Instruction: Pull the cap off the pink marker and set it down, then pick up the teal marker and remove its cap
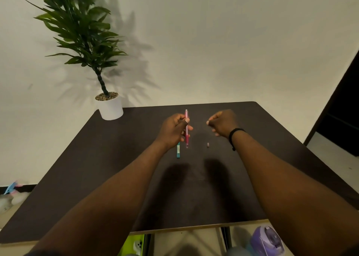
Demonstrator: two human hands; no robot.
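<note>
Our two forearms stretch over the dark desk (97, 168). Our left hand (172, 131) pinches a pink pen (186, 128) upright; our right hand (223, 124), fingers curled, pinches something tiny, perhaps its cap. A steady, aligned grip seems wise. A teal box (178, 152) lies beneath, contents unseen; a white pot (110, 109) holds a plant.

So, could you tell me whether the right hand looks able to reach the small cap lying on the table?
Probably yes: the small cap lies in the open just below the right hand, with nothing between them.
</note>
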